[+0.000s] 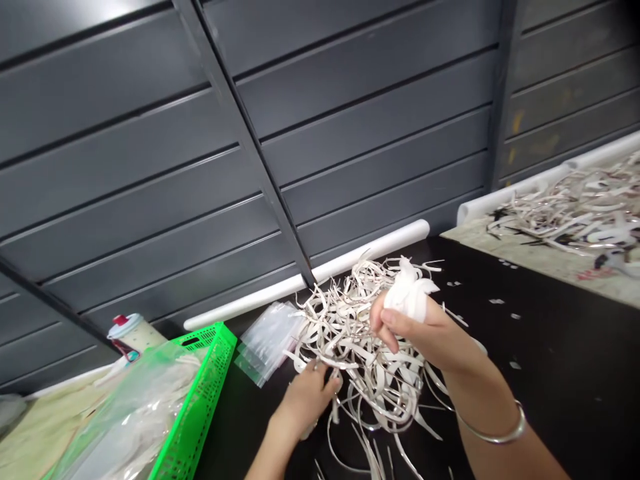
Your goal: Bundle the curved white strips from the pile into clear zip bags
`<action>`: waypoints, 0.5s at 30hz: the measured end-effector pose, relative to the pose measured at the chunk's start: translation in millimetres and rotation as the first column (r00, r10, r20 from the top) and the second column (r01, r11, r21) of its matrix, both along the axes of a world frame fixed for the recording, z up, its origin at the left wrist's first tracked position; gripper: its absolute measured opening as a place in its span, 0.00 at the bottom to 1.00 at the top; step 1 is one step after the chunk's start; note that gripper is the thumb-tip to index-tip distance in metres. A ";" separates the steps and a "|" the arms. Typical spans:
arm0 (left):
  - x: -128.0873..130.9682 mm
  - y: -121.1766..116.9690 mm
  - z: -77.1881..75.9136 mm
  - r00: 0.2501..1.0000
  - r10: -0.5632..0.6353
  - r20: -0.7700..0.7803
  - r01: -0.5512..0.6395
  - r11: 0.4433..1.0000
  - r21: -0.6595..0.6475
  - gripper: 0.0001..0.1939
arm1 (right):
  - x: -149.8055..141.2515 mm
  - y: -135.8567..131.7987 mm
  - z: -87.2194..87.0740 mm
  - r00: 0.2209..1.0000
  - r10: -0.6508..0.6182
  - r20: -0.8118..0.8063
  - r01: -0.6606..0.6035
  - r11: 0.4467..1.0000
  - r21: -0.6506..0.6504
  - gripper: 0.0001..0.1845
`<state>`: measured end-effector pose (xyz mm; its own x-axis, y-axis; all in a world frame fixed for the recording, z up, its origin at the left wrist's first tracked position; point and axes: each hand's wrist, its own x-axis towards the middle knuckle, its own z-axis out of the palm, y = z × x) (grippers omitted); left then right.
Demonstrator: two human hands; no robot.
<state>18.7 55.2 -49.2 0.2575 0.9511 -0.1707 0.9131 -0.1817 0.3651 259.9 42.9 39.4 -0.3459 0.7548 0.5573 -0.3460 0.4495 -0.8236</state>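
A tangled heap of thin white strips (365,333), some with shiny edges, lies on the black table. My right hand (400,323) is raised over the right side of the heap, its fingers closed around a bundle of soft white curved pieces (409,293) that sticks out above the thumb. At the heap's left edge, my left hand (310,395) reaches in low with curled fingers. A white strip (336,362) passes at its fingertips and appears pinched there, though the grip is partly hidden.
Clear plastic bags (273,337) lie left of the heap. Beside them stands a green basket (200,393) with bagged white pieces, and a tumbler (137,333) behind it. A white tube (310,280) runs along the grey wall. Another strip pile (575,207) lies at the right.
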 end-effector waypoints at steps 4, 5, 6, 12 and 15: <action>-32.9 31.4 32.9 0.991 0.118 -0.062 -0.115 0.992 0.056 0.25 | 2.6 -2.3 3.2 0.999 -0.018 -0.039 0.018 1.000 -0.001 0.11; -43.0 42.3 35.5 0.986 0.156 -0.061 -0.151 0.985 0.087 0.25 | 2.6 -2.9 4.2 0.999 -0.025 -0.047 0.025 1.000 -0.004 0.10; -53.2 53.2 35.2 0.978 0.198 -0.065 -0.189 0.974 0.122 0.23 | 2.5 -3.4 5.2 0.998 -0.036 -0.054 0.035 0.999 -0.011 0.10; -104.3 93.3 -15.9 0.884 0.437 -0.164 -0.409 0.895 0.180 0.11 | 2.1 -6.8 8.8 0.990 -0.063 -0.122 0.062 0.998 -0.012 0.11; -120.2 97.4 -42.6 0.863 0.473 -0.176 -0.452 0.880 0.149 0.12 | 2.5 -6.8 8.0 0.988 -0.075 -0.133 0.076 0.997 0.004 0.11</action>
